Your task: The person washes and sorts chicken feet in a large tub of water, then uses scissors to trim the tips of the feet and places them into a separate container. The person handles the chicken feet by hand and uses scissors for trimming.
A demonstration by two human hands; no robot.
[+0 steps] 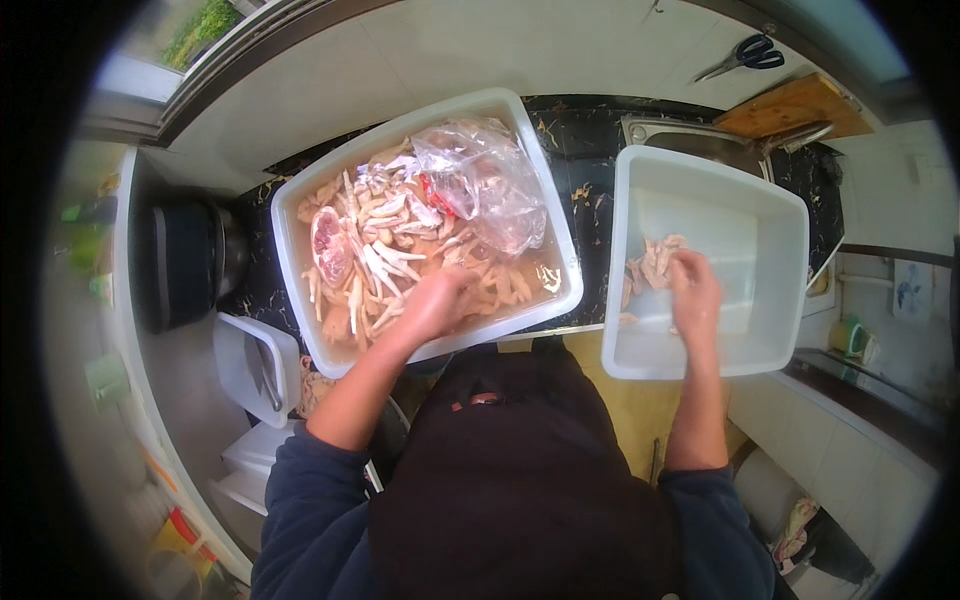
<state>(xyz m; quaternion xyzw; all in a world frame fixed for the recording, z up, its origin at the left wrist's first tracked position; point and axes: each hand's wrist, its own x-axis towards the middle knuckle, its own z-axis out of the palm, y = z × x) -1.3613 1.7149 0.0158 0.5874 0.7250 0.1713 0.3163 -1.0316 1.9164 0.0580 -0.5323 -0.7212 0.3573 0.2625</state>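
A large white plastic tub (pixel 525 320) holds many chicken feet (pixel 386 266) in cloudy water. Over its near side, my left hand (pixel 450 296) has its fingertips down among the feet; whether they grip one is hidden. A clear plastic bag (pixel 499 187) with red on it lies at the tub's far right, and a round cut of raw meat (pixel 331 244) at the left. To the right, my right hand (pixel 696 296) reaches into a second white tub (pixel 739 247). Its curled fingers are beside a small pile of pale chicken pieces (pixel 656 259); I cannot tell if they hold any.
Both tubs stand on a black marbled countertop (pixel 581 172), the right one in front of a metal sink (pixel 697 146). Scissors (pixel 750 56) hang on the wall above a wooden board (pixel 802 109). At left are a dark appliance (pixel 184 262) and a smaller white bin (pixel 259 367).
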